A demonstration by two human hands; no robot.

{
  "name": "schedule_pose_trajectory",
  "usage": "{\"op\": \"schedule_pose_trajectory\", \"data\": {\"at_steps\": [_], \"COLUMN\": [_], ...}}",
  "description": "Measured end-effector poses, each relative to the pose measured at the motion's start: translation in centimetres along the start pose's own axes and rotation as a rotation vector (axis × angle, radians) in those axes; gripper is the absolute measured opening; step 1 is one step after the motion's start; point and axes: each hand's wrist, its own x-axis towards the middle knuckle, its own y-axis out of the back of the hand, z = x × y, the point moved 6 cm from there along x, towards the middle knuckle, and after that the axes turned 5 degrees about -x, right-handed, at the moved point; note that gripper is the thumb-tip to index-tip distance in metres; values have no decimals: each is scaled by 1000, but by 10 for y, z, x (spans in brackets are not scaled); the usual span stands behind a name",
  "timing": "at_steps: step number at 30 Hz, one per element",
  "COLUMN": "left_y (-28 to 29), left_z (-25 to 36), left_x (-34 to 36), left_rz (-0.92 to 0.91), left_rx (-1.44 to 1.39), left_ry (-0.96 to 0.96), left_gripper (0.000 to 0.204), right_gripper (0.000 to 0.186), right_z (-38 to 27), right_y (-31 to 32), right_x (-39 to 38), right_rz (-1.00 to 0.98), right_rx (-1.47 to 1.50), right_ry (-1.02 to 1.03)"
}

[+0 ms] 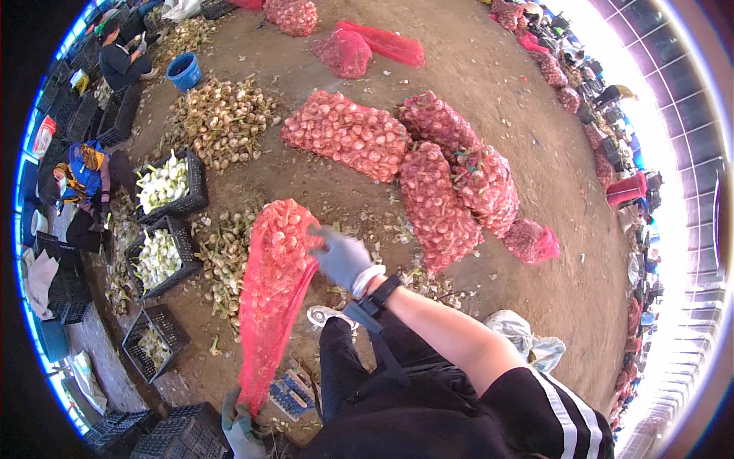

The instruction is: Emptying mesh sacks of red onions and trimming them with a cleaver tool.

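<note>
A long red mesh sack (279, 268) lies in front of me, its far part filled with garlic bulbs and its near part slack and narrow. My left hand (241, 430), in a grey glove, is closed around the sack's gathered near end. My right hand (342, 260), also gloved, reaches over to the right side of the filled part. Its fingers look stretched out and slightly blurred, and nothing shows in them. Whether the fingertips touch the mesh, I cannot tell. Loose garlic bulbs (225, 264) with stalks lie on the ground left of the sack.
Full garlic sacks (348, 134) lie ahead to the right. Black crates (191, 187) of trimmed garlic stand left, beside a seated person (84, 180). Farther back are a garlic heap (222, 118), a blue bucket (183, 73) and another person (122, 57). A white bag (524, 336) lies at right.
</note>
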Motion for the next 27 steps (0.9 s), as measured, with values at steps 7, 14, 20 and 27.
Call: {"op": "schedule_pose_trajectory", "data": {"at_steps": [7,14,20,27], "left_y": [13,-6,-90,-139], "left_z": [-19,-48,-130,-41], "left_x": [-15,36,117,120], "left_rz": [31,-328,-387,-248], "left_rx": [-93,-238,-649,-530], "left_ry": [255,131,259,356], "left_gripper": [39,40,46,35], "right_gripper": [25,14,11,52], "right_z": [-77,-87,-112,-6], "right_y": [-30,-56,-100,-78], "right_x": [-16,-47,-128,-59], "right_rz": [-35,-27,-484,-247], "right_rx": [187,-85,-312,655], "right_ry": [120,400,555,-426]}}
